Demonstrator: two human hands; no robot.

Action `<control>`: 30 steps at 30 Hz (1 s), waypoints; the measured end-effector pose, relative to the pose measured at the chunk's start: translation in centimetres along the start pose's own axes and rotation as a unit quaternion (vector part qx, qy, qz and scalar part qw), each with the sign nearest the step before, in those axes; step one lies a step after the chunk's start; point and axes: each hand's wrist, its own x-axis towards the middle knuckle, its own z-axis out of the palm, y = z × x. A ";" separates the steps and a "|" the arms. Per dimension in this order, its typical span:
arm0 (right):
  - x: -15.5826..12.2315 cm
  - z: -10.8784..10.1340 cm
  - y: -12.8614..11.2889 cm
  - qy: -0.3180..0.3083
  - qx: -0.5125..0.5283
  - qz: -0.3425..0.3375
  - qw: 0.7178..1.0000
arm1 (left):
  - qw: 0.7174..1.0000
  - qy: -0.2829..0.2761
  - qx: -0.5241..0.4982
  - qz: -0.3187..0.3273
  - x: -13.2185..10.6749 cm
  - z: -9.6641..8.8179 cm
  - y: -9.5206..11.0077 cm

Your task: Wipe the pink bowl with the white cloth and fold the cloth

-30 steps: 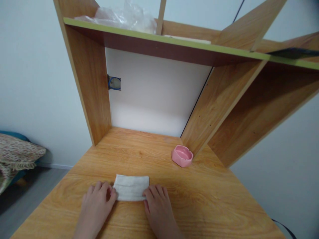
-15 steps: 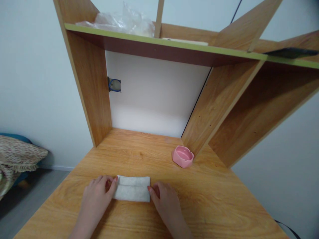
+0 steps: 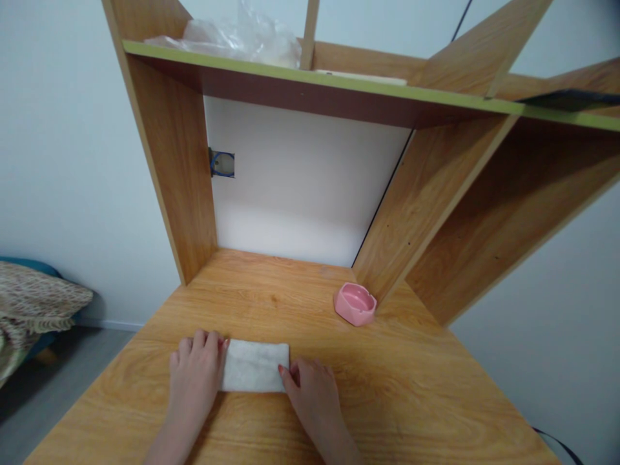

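A folded white cloth (image 3: 254, 366) lies flat on the wooden desk (image 3: 397, 400) near its front. My left hand (image 3: 196, 371) rests flat on the cloth's left end, fingers stretched out and together. At the cloth's right end sits my right hand (image 3: 310, 391), its fingertips curled and pinching the cloth's lower right corner. A pink ashtray (image 3: 355, 303) stands farther back to the right, apart from both hands.
Wooden uprights (image 3: 179, 161) and a slanted panel (image 3: 426, 194) frame the desk's back, under a green-edged shelf (image 3: 310, 77) holding a clear plastic bag (image 3: 242, 35). A patterned blanket (image 3: 33, 303) lies at the far left on the floor side.
My left hand has slid further onto the cloth's left end. The right hand shifted slightly left and down to the lower right corner. The cloth looks a little narrower.
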 end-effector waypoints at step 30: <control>2.7 -9.5 15.7 -0.050 -0.141 0.261 0.954 | 0.964 0.078 -0.241 0.075 0.4 -0.2 -0.2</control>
